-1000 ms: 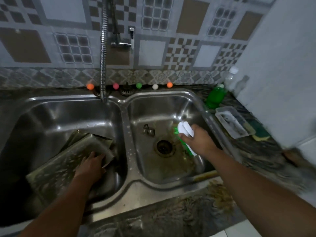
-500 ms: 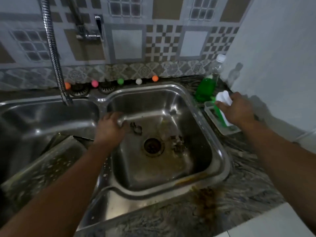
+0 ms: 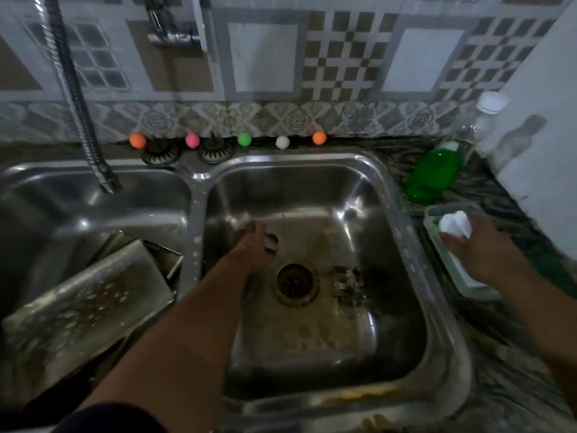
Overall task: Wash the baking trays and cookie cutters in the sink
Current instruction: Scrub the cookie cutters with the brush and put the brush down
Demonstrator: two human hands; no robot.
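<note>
Fingers of the left hand (image 3: 254,250) curl around a cookie cutter (image 3: 271,242) at frame centre, in the right basin (image 3: 402,232). At right, the right hand (image 3: 480,253) grips a white-capped bottle (image 3: 455,225). Baking trays (image 3: 84,307) lean lower left.

We see a small, dull metal cookie cutter (image 3: 271,242) with an open outline on the floor of the right steel sink basin (image 3: 390,195), right at the fingers (image 3: 249,228) of our left hand (image 3: 254,250); whether they grip it we cannot tell. More metal cookie cutters (image 3: 348,281) lie in a blurred cluster just past the drain, apart from those fingers. Flat, spotted metal baking trays (image 3: 84,310) lean stacked and tilted in the left basin, away from both hands.
</note>
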